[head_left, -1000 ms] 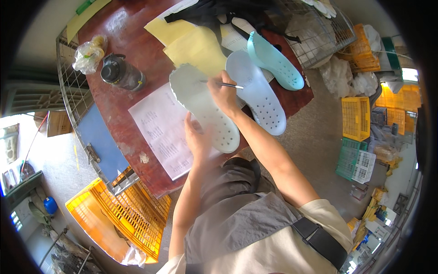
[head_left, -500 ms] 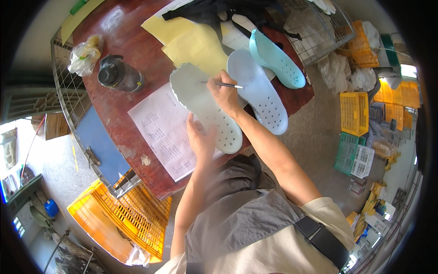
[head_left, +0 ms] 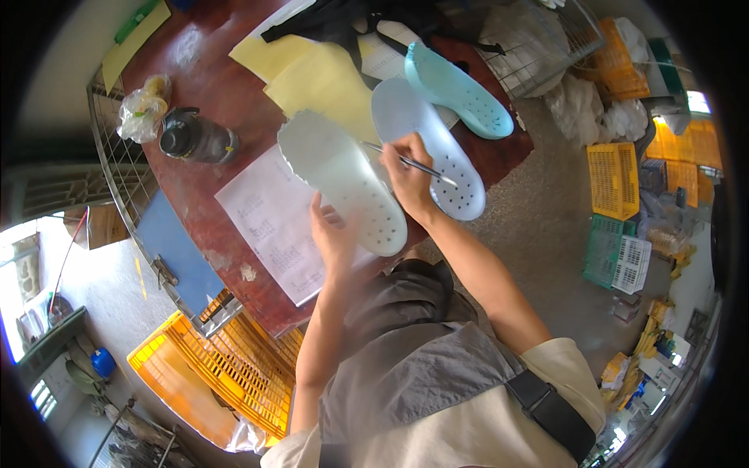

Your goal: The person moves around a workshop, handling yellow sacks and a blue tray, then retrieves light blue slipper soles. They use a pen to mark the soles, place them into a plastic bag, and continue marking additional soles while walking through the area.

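Observation:
A pale grey-green insole point(head_left: 328, 160) with a ragged far end and small holes at its near end is at the left edge of my left hand's reach. My left hand point(head_left: 334, 238) grips its left edge, its fingers partly blurred. My right hand point(head_left: 407, 168) is shut round a slim dark pen point(head_left: 425, 168), whose light end points down to the right. The pen's other end reaches over the right edge of the pale insole. Beneath my right hand lies a pale blue insole point(head_left: 406, 109) with holes. Farther right rests a turquoise insole point(head_left: 452, 93), cupped at its far end.
The red-brown table point(head_left: 257, 101) carries a printed sheet point(head_left: 261, 222), yellow paper point(head_left: 320, 86), a dark bottle point(head_left: 195, 139), a knotted plastic bag point(head_left: 144, 109) and black fabric point(head_left: 335, 27). Orange crates point(head_left: 226, 374) stand lower left; yellow point(head_left: 612, 179) and green crates point(head_left: 602, 249) stand right.
My right hand has moved right and slightly down, off the pale insole, and the pen now slants more steeply. My left hand stays on the insole's edge. The whole view has shifted slightly.

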### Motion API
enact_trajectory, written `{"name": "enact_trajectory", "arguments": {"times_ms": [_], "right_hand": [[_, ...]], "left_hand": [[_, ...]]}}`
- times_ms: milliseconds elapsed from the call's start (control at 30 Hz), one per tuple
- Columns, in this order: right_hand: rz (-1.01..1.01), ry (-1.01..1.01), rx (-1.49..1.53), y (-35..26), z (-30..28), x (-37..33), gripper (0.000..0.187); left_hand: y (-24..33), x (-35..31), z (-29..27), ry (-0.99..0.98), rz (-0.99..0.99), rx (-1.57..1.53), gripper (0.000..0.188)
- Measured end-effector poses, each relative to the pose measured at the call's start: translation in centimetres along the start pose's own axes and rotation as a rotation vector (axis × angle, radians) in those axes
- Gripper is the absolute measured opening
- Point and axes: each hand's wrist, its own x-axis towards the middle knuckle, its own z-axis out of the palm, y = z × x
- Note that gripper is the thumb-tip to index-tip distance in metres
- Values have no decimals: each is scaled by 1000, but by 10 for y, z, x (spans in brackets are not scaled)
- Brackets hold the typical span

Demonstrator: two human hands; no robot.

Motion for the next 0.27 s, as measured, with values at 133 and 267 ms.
{"name": "enact_trajectory", "arguments": {"times_ms": [133,267], "right_hand": [[15,50,15,-23,-91,-42,16],[49,156,-50,-34,-181,-85,9]], "left_hand": [[26,-31,15,207,253,195,72],[60,-84,61,33,510,179,63]]}}
